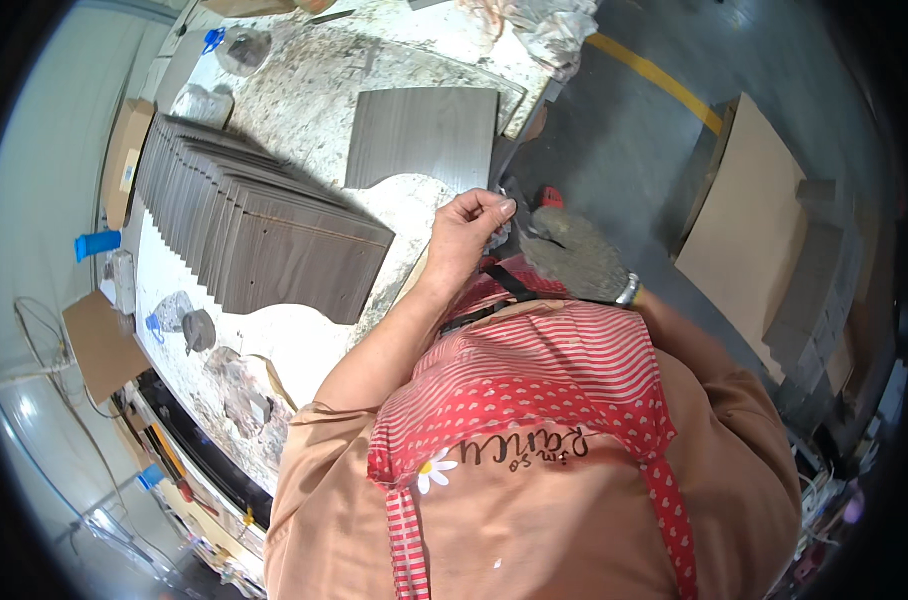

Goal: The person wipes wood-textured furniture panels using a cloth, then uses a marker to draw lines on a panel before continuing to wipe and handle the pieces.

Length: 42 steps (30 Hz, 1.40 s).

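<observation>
My left hand (462,238) is bare and closed, thumb and fingertips pinched together just past the table's edge. Whatever the pinch may hold is too small to make out. My right hand (574,255) wears a dirty grey work glove, low beside the red apron (564,345). Its fingers are hard to tell apart, and a small red thing (551,197) shows just beyond them. A single grey wood-grain panel (424,130) with a curved cutout lies flat beyond my left hand. To the left, a long row of similar panels (294,250) stands on edge, leaning together.
The worn white table (304,90) carries a clear bottle with a blue cap (214,40) and crumpled plastic (554,35) at the far end. Cardboard (744,220) stands on the grey floor (624,130) at right. A yellow floor line (664,80) runs beyond.
</observation>
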Motion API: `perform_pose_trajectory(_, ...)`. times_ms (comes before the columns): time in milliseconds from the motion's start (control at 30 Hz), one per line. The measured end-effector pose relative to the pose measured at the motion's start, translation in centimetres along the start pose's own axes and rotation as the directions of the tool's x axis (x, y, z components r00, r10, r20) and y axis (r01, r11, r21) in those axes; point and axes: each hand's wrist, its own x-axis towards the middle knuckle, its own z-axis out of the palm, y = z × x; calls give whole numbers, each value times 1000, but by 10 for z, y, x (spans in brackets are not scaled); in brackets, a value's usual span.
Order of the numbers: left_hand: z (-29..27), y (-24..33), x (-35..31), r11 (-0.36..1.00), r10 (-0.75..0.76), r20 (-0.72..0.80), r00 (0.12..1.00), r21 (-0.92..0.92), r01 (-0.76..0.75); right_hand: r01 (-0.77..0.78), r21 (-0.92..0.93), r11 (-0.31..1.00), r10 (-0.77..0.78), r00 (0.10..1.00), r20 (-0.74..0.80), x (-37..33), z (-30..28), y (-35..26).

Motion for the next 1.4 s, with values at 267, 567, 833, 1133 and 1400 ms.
perform_pose_trajectory(267, -7, 29, 15, -7, 638, 418, 647, 843, -537, 247, -527, 813, -370, 918, -142, -17, -58, 54)
perform_pose_trajectory(567, -21, 13, 17, -5, 571, 604, 557, 681, -733, -54, 76, 996, 79, 921, -381, -14, -49, -10)
perform_pose_trajectory(833, -55, -5, 28, -62, 384, 536, 752, 827, -558, 200, -391, 898, -296, 933, -203, 51, -65, -55)
perform_pose_trajectory(1133, -41, 63, 38, -115, 538, 451, 713, 876, -468, 231, -78, 970, -238, 965, -109, 164, -114, -135)
perform_pose_trajectory(1400, -94, 171, 68, 849, 356, -787, 504, 46, -527, 282, -397, 873, -352, 929, -113, 316, -203, -214)
